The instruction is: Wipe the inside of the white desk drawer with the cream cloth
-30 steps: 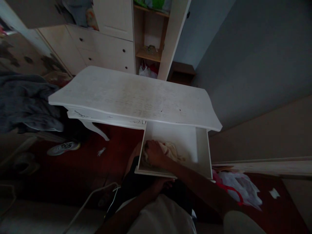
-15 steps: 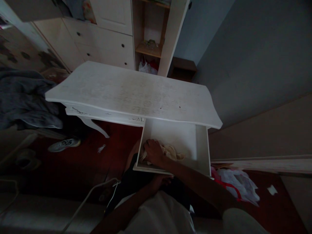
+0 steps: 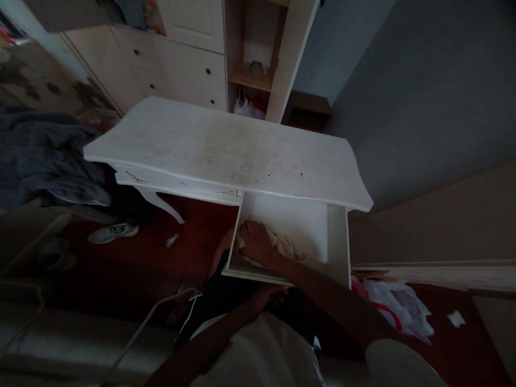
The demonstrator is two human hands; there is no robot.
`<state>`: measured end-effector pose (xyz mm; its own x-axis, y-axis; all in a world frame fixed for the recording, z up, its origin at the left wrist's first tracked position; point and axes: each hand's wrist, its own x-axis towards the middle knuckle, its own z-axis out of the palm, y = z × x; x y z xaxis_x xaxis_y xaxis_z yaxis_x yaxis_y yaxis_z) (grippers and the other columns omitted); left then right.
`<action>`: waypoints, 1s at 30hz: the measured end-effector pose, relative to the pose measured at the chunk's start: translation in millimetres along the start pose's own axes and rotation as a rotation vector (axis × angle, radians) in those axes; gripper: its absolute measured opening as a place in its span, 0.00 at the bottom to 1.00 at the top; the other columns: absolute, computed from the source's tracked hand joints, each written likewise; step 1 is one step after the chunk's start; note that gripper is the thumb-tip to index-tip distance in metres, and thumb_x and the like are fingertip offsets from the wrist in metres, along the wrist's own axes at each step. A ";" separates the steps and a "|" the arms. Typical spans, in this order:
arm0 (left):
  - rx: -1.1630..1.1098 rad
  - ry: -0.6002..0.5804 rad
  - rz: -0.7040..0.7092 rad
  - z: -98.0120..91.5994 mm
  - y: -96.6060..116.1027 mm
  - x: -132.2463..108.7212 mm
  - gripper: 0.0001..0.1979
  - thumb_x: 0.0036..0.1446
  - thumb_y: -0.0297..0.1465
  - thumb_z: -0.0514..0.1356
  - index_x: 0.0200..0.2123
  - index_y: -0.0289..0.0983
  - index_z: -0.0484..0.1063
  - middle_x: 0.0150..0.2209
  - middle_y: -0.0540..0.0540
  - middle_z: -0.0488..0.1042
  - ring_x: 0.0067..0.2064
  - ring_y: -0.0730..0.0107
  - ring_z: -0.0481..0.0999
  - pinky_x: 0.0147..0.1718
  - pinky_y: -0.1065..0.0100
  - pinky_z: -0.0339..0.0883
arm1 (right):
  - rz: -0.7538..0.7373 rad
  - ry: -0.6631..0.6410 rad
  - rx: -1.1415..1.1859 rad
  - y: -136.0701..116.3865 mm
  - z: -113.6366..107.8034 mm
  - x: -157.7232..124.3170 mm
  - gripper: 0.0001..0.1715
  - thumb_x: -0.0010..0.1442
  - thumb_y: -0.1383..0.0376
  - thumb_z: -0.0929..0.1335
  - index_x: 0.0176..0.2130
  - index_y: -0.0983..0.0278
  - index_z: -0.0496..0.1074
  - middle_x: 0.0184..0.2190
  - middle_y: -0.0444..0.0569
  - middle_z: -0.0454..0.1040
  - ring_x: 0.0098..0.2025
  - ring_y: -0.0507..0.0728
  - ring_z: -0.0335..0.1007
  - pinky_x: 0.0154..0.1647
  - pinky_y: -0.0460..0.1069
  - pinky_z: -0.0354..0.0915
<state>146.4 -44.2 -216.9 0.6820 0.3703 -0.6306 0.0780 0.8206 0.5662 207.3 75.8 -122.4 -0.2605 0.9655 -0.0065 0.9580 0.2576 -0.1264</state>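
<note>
Head view: my right grip [image 3: 257, 243] rests on a crumpled cream fabric cloth [image 3: 285, 246], fingers bent over its left part; the palm is hidden, so I cannot tell whether I clench the cloth or merely press it down. It lies inside a white, box-shaped, pulled-out drawer [image 3: 306, 217], near its left wall, just below the centre of the frame. A hard push leftward could, I judge, bunch the cloth against that wall and knock my knuckles. My right forearm crosses over the drawer's front edge; leaning weight there could make the drawer sag or come loose. My left grip [image 3: 271, 294], loosely curled with nothing visible in it, lies near that front edge at lower centre, where a dropping drawer could pinch it. Farther out, the white, wavy-edged desk [image 3: 181, 134] spans the middle of the frame, its top smudged grey. A whitish plastic bag [image 3: 399, 306] lies at lower right.
</note>
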 end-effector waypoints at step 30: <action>-0.020 0.031 -0.007 3.7 13.9 -14.7 0.23 0.35 0.45 0.66 0.31 0.32 0.75 0.33 0.44 0.77 0.27 0.74 0.70 0.26 0.71 0.57 | -0.402 -0.138 0.208 31.2 10.0 -20.2 0.25 0.54 0.64 0.71 0.52 0.61 0.73 0.53 0.50 0.71 0.54 0.60 0.62 0.56 0.54 0.56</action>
<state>140.1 -39.8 -197.8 0.6586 0.3772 -0.6511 0.0679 0.8320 0.5507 241.2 63.9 -136.2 -0.6325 0.7732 -0.0464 0.7373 0.5826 -0.3419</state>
